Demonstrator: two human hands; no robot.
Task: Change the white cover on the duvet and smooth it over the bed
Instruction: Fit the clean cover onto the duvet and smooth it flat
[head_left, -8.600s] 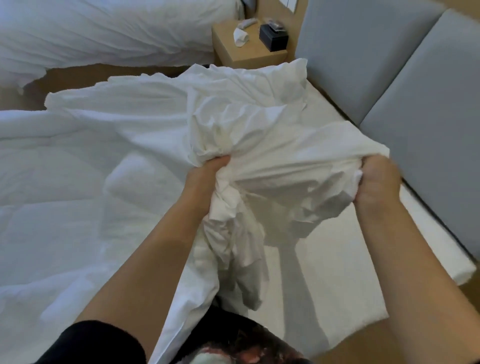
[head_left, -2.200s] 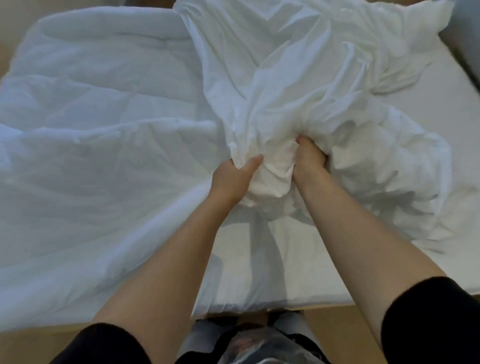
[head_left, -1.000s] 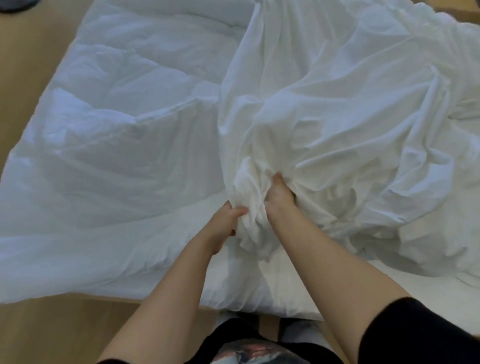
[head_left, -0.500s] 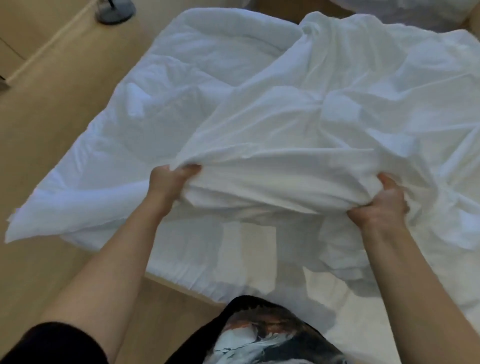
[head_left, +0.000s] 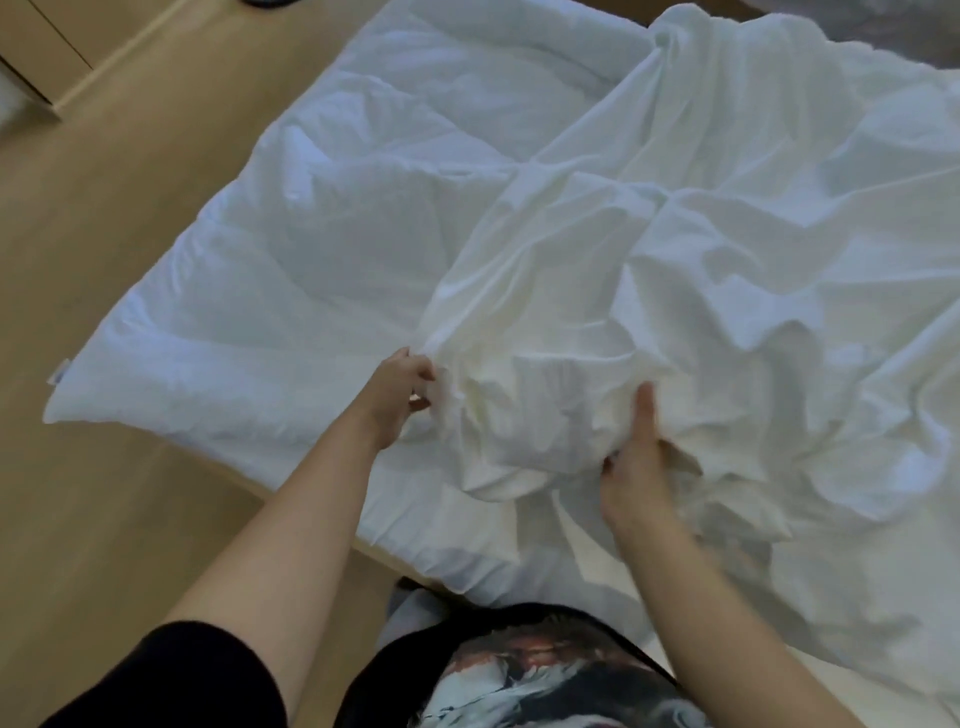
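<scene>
The white duvet cover (head_left: 701, 249) lies crumpled across the right and middle of the bed, bunched into a heap near the front edge. The bare white duvet (head_left: 322, 249) is spread flat on the left half, partly under the cover. My left hand (head_left: 402, 392) pinches the cover's edge at the left of the heap. My right hand (head_left: 641, 467) grips a fold at the heap's right side, thumb pointing up along the fabric. The fingers of both hands are partly hidden in cloth.
Wooden floor (head_left: 104, 208) runs along the left side and foot of the bed. The mattress sheet (head_left: 457, 540) shows at the front edge below the heap. A wooden cabinet corner (head_left: 36, 57) stands at the far left.
My hands have come closer together and lowered the cover's stretched edge onto the bed, where it now sits bunched. The view has shifted slightly toward the bed's left corner.
</scene>
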